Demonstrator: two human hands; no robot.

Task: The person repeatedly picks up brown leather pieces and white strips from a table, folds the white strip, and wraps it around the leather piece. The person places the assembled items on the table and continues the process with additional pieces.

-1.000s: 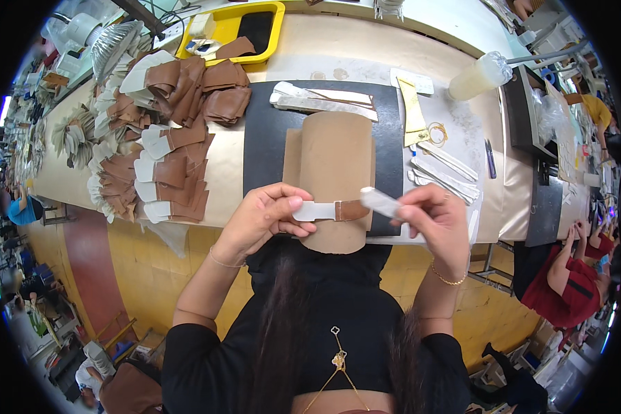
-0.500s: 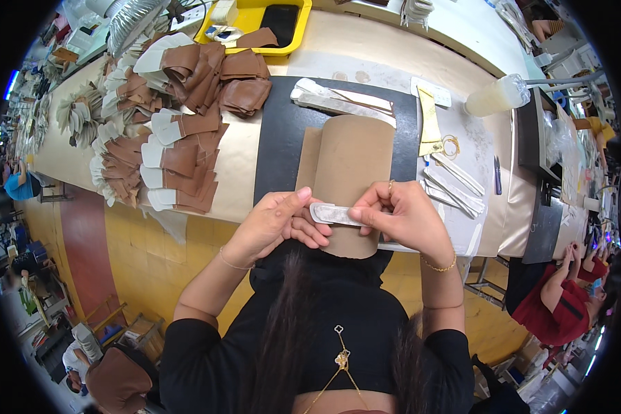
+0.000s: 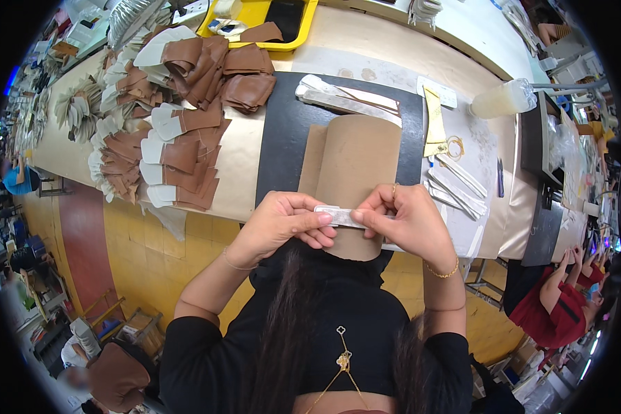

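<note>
A short whitish strip with a rounded end (image 3: 341,216) is stretched between my two hands, over the near part of a brown curved board (image 3: 360,155). My left hand (image 3: 291,218) pinches the strip's left end between thumb and fingers. At the other end, my right hand (image 3: 400,214) grips it, thumb on top. The board bulges upward like a half roll and hangs over the table's front edge. Behind it lies a stack of long white strips (image 3: 338,95) on the black mat (image 3: 277,138).
Stacks of brown leather pieces with white ends (image 3: 186,155) cover the left side. A yellow tray (image 3: 303,34) stands at the back. On the right are loose white strips (image 3: 455,186), a yellow strip (image 3: 435,124), a cloudy plastic bottle (image 3: 504,98) and a dark pen-like tool (image 3: 500,176).
My left thumb has come down onto the strip's left end, and the left fingers have closed round it. My right hand keeps its grip. The whole view has shifted slightly.
</note>
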